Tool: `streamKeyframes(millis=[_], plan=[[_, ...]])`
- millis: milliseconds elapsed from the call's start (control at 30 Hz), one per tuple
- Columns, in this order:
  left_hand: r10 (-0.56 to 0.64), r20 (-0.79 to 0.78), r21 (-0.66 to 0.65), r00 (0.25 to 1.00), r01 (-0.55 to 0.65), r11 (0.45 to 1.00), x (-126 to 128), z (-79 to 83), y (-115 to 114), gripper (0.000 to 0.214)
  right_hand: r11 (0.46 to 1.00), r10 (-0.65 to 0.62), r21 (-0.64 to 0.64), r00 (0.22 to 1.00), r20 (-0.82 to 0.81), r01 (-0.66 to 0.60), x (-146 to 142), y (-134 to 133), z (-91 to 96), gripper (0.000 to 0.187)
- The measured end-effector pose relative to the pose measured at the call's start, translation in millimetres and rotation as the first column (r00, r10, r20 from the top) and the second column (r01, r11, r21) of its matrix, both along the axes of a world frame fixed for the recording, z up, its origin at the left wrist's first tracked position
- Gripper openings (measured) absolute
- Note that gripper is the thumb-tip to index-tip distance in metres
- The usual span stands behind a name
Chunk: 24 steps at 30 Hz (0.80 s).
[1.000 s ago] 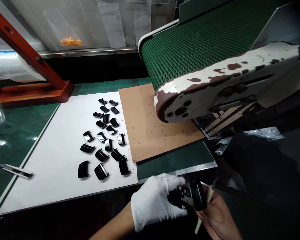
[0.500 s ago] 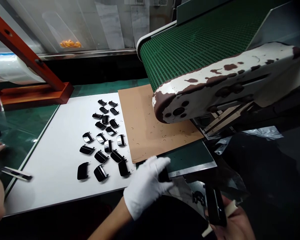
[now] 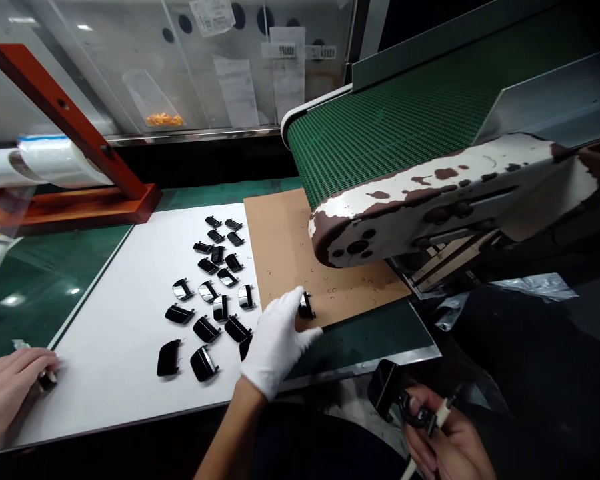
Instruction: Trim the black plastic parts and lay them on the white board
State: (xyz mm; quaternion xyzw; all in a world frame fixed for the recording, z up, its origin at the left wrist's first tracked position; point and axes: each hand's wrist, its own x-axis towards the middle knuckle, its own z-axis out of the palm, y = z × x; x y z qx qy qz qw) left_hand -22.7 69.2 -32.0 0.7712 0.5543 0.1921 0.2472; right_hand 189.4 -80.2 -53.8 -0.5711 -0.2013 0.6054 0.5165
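Observation:
My left hand (image 3: 275, 343), in a white cotton glove, rests at the near edge of the brown cardboard sheet (image 3: 280, 233). Its fingers close around a glossy black plastic part (image 3: 306, 307). My bare right hand (image 3: 443, 437) is low at the right, gripping a black plastic part (image 3: 386, 388) and a white stick (image 3: 443, 412). Several similar black parts (image 3: 207, 287) lie in rows on a white board (image 3: 105, 333), left of my gloved hand. Tiny curved clips dot the cardboard.
A green belt conveyor (image 3: 380, 153) with a chipped white frame (image 3: 430, 200) overhangs the cardboard. Another person's hand (image 3: 15, 387) rests at the board's left edge. A plastic film roll (image 3: 55, 160) sits on an orange wooden stand (image 3: 80, 207) at the back left.
My gloved left hand has moved up and left, reaching the cardboard with a black part. Another person's hand has come in from the left, and the knife there is now hidden.

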Motion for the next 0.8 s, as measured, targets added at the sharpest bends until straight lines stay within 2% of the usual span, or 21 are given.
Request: streamKeyframes(millis=[33,100,167,200,333,533,600,733,800], plan=[[-0.054,0.038,-0.029,0.998,0.055,0.998,-2,5.2,-11,0.078,1.0,0.002,-0.002,1.0,0.002,-0.002,-1,1,-1.6,0.039],[-0.222,0.189,-0.111,0.957,0.245,0.963,-3,13.8,-32,0.095,1.0,0.019,0.002,1.0,0.003,-0.019,-6,4,-4.2,0.037],[-0.323,0.385,-0.137,0.865,0.4,0.906,-1,18.0,-48,0.107,0.998,0.065,0.015,0.998,-0.014,-0.064,-11,7,-4.7,0.036],[-0.333,0.463,-0.129,0.821,0.434,0.892,1,18.4,-53,0.11,0.996,0.092,0.019,0.995,-0.028,-0.092,-14,9,-4.0,0.035],[-0.304,0.596,-0.087,0.743,0.436,0.896,10,11.6,-64,0.106,0.99,0.142,0.009,0.988,-0.064,-0.142,-22,13,2.3,0.033],[-0.322,0.623,-0.073,0.713,0.462,0.884,13,5.0,-64,0.105,0.99,0.137,-0.003,0.983,-0.119,-0.139,-27,18,6.4,0.034],[-0.321,0.6,-0.034,0.732,0.425,0.905,13,6.8,-65,0.104,0.994,0.104,-0.014,0.986,-0.13,-0.107,-30,21,8.1,0.035],[-0.275,0.467,0.057,0.841,0.282,0.958,11,9.0,-66,0.093,0.998,-0.057,-0.03,0.996,-0.067,0.055,-34,30,17.1,0.043],[-0.248,0.389,0.089,0.887,0.232,0.969,9,8.2,-66,0.09,0.996,-0.084,0.002,0.996,-0.025,0.084,-35,34,21.8,0.049]])
